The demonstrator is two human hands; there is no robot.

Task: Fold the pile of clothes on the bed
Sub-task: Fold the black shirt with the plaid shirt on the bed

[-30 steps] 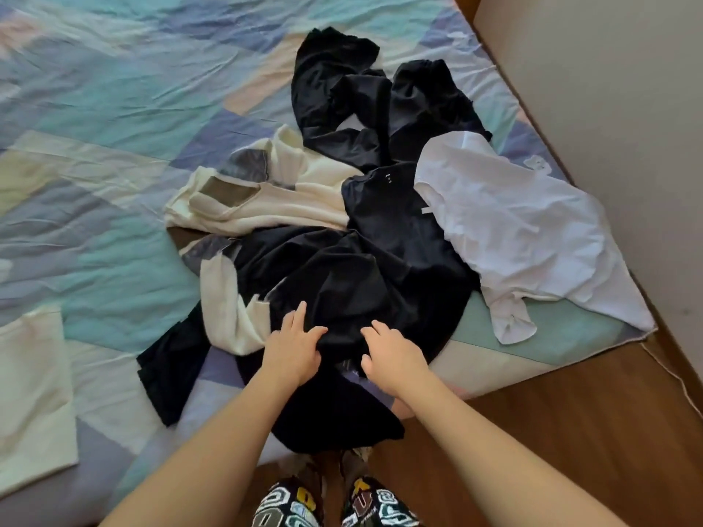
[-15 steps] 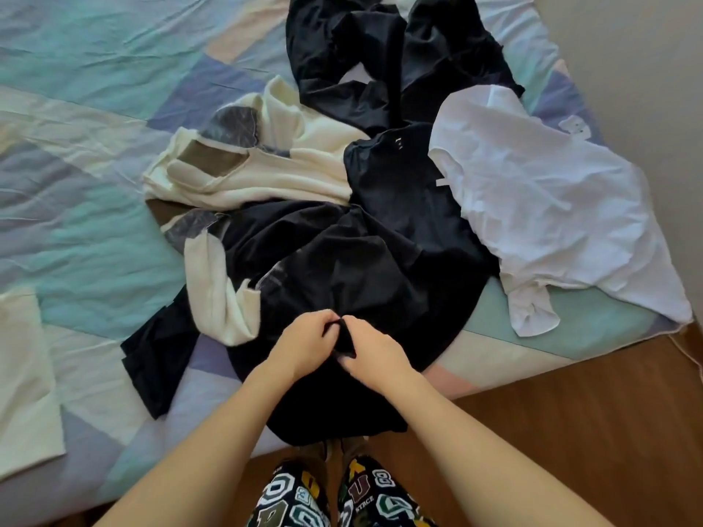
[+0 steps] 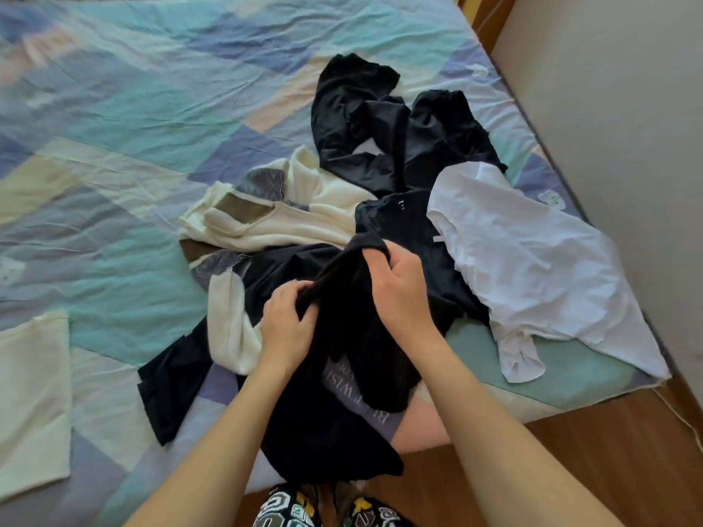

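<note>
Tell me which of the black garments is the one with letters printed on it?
The black garment gripped by both hands, nearest the bed's edge: pale lettering shows below them. The other black ones farther up show none.

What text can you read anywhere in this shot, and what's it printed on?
"WISH": pale print, upside down, on the black garment held by the left hand and right hand; the rest of that print is folded away.
Patterned shorts: letter or number shapes, not readable.
White shirt: small tag, not readable.

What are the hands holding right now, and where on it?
Both hold the black garment: the right hand grips a bunched upper edge, the left hand a fold lower down. Which part of the garment cannot be told.
</note>
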